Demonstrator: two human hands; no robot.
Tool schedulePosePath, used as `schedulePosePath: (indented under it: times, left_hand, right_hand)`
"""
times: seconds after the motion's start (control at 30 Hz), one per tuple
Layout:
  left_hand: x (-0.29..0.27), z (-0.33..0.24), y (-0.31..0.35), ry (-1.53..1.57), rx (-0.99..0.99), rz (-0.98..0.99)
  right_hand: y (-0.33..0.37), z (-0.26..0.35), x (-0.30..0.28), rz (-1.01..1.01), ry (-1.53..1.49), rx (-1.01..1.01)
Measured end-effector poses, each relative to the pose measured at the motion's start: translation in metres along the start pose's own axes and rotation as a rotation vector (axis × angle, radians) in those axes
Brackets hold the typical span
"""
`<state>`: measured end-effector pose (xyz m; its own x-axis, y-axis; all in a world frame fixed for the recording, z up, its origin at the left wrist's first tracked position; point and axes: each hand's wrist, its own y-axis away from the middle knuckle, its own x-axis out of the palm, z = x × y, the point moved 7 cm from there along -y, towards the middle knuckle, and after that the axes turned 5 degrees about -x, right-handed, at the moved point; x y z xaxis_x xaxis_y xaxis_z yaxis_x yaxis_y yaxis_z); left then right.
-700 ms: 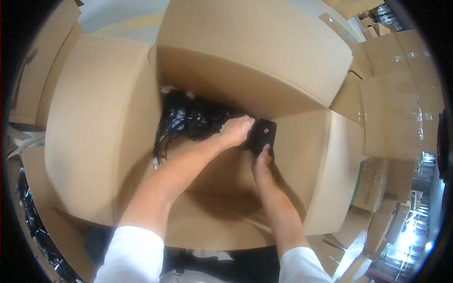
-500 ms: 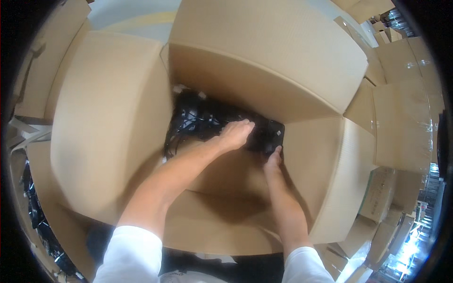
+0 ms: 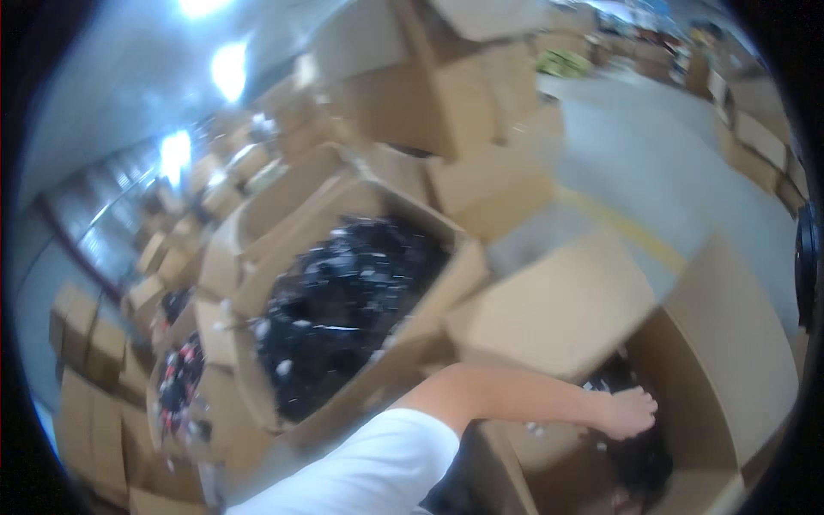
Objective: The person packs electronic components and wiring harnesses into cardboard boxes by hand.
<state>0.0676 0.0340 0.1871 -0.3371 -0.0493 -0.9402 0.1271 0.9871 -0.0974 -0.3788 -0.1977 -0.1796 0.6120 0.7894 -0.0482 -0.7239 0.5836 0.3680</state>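
My left hand reaches into an open cardboard box at the lower right. Its fingers look curled over dark, glossy goods lying in the box; motion blur hides what is between them. Low in the same box a small patch of my right hand shows beside the dark goods, its fingers too smeared to read. More black goods lie along the box's far side, partly behind my left forearm.
Left of my arm stands a larger carton heaped with black, shiny items. Another box farther left holds red and black pieces. Stacked cartons rise behind. Grey floor with a yellow line runs at the right.
My view has swung up and left, so the box and my hands now sit at the lower right. My left hand remains inside the box; my right has mostly dropped from view.
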Motion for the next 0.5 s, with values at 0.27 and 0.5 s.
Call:
schedulePosePath:
  times: [0.27,0.5]
  left_hand:
    - [-0.108,-0.035,0.184,-0.053,-0.12,0.083]
    - [-0.095,-0.028,0.287,0.139,-0.353,0.134]
  right_hand:
    - [-0.134,0.144,0.135,-0.134,0.674,-0.084]
    - [-0.032,0.309,0.281,0.029,0.998,-0.277]
